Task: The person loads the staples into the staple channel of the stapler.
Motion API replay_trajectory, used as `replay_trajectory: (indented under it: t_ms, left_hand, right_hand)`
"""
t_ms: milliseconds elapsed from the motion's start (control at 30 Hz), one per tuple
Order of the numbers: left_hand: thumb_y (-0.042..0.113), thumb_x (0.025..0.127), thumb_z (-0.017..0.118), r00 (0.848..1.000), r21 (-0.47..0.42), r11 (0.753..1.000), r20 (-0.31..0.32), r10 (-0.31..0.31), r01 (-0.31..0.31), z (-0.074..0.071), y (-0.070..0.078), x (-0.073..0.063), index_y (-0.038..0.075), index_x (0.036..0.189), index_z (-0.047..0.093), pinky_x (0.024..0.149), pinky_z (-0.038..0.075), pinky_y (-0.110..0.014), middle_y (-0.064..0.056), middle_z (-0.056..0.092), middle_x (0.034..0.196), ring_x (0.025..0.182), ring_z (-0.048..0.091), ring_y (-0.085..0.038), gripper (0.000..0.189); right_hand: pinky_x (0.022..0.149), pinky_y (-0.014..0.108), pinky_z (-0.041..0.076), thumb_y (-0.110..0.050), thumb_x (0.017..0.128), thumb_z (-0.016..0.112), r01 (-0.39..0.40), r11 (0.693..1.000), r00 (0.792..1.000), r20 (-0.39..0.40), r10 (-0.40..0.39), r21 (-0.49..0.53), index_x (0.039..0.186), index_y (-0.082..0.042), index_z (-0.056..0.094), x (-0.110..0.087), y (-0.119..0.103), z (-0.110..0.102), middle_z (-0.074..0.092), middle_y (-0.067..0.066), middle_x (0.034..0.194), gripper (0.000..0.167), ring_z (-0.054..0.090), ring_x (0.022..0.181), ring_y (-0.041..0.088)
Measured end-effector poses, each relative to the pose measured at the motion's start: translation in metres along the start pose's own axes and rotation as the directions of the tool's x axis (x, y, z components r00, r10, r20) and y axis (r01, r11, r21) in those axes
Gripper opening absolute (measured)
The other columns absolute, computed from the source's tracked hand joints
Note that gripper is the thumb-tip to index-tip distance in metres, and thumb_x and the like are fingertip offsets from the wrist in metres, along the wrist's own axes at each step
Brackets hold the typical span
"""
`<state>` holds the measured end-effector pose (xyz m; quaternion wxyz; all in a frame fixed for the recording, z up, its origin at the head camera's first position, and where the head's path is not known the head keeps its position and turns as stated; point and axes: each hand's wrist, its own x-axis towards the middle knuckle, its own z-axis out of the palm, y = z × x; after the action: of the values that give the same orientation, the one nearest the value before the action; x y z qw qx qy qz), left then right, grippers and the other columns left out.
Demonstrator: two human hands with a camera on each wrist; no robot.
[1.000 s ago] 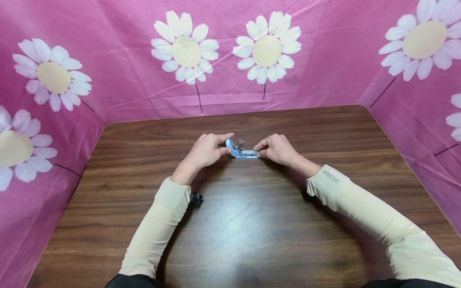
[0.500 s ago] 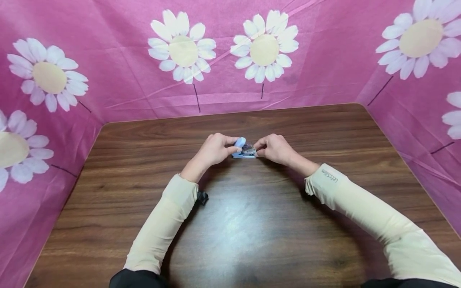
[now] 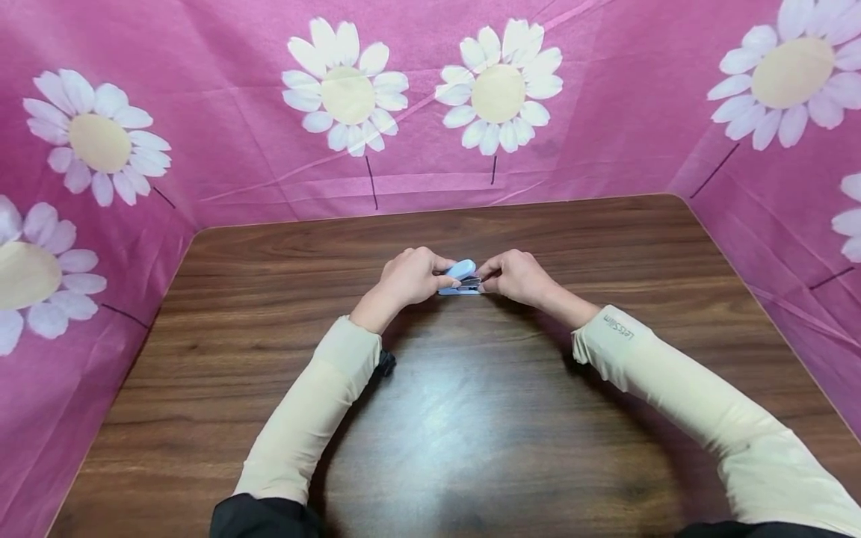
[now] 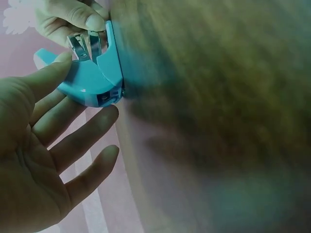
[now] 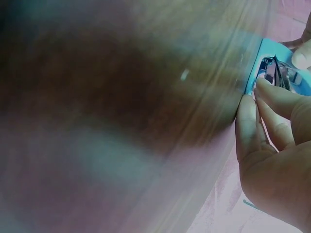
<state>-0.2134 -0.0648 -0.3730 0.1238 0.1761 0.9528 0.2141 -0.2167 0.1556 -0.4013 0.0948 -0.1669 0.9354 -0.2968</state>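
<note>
A small light-blue stapler (image 3: 461, 269) sits at the far middle of the table, its top cover tilted up from the base. Thumb and fingers of my left hand (image 3: 413, 275) pinch the cover from the left side. In the left wrist view, metal parts (image 4: 95, 46) show between the raised cover and the base, and the lower fingers of that hand stretch out loosely. My right hand (image 3: 518, 276) grips the stapler's right end near the base. The right wrist view shows its thumb and fingertips beside the metal inside; the exact contact there is partly hidden.
The brown wood-grain table (image 3: 471, 418) spreads out toward me. Pink cloth (image 3: 417, 179) with white daisies rises behind its far edge and along both sides. A black object (image 3: 386, 364) shows at my left sleeve's cuff.
My left hand has moved right, swinging the stapler's cover over from far back on the left to a slant above the metal parts. The right hand has stayed almost still.
</note>
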Motion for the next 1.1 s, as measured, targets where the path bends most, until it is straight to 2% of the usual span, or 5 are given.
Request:
replay_trajectory:
  t_ms: [233, 433, 633, 933, 1100]
  left_hand:
    - [0.046, 0.091, 0.073, 1.000, 0.122, 0.992, -0.007, 0.029, -0.028, 0.001, 0.008, 0.003, 0.040, 0.123, 0.073, 0.062, 0.046, -0.038, 0.009, 0.074, 0.120, 0.084, 0.063, -0.016, 0.033]
    - [0.044, 0.093, 0.072, 0.998, 0.234, 0.970, 0.006, 0.060, -0.060, 0.001, 0.018, 0.007, 0.038, 0.121, 0.075, 0.063, 0.049, -0.039, 0.007, 0.075, 0.110, 0.082, 0.063, -0.017, 0.029]
    - [0.042, 0.092, 0.074, 0.996, 0.318, 0.944, 0.012, 0.092, -0.091, 0.003, 0.026, 0.012, 0.033, 0.099, 0.079, 0.063, 0.050, -0.041, 0.006, 0.072, 0.087, 0.077, 0.064, -0.018, 0.013]
    - [0.045, 0.091, 0.074, 0.999, 0.187, 0.981, 0.014, 0.041, -0.043, 0.007, 0.016, 0.010, 0.040, 0.121, 0.075, 0.062, 0.048, -0.037, 0.010, 0.075, 0.108, 0.082, 0.062, -0.016, 0.030]
    - [0.044, 0.090, 0.075, 0.999, 0.108, 0.993, -0.009, 0.040, -0.039, 0.006, 0.009, 0.006, 0.037, 0.121, 0.075, 0.062, 0.047, -0.035, 0.008, 0.076, 0.108, 0.080, 0.061, -0.017, 0.032]
  right_hand:
    - [0.071, 0.031, 0.045, -0.019, 0.082, 0.081, 0.034, 0.998, 0.999, -0.011, -0.035, -0.048, 0.087, -0.015, 0.079, 0.002, -0.001, 0.000, 0.072, -0.002, 0.079, 0.007, 0.057, 0.073, 0.016]
    - [0.071, 0.031, 0.044, -0.019, 0.081, 0.082, 0.022, 0.999, 1.000, -0.015, -0.022, -0.047, 0.087, -0.014, 0.079, 0.003, -0.001, -0.003, 0.071, -0.004, 0.075, 0.008, 0.056, 0.070, 0.015]
    - [0.072, 0.030, 0.044, -0.017, 0.081, 0.081, 0.009, 1.000, 1.000, -0.011, -0.009, -0.019, 0.093, -0.014, 0.080, 0.002, 0.000, -0.004, 0.075, -0.003, 0.079, 0.012, 0.056, 0.072, 0.014]
    - [0.069, 0.030, 0.044, -0.016, 0.082, 0.080, 0.021, 1.000, 1.000, -0.005, -0.021, -0.016, 0.093, -0.012, 0.080, -0.001, 0.001, -0.001, 0.073, -0.003, 0.077, 0.011, 0.054, 0.068, 0.013]
    - [0.067, 0.029, 0.043, -0.017, 0.084, 0.079, 0.037, 0.999, 0.999, -0.006, -0.037, -0.021, 0.091, -0.014, 0.079, 0.000, 0.001, -0.002, 0.068, -0.005, 0.073, 0.008, 0.053, 0.064, 0.011]
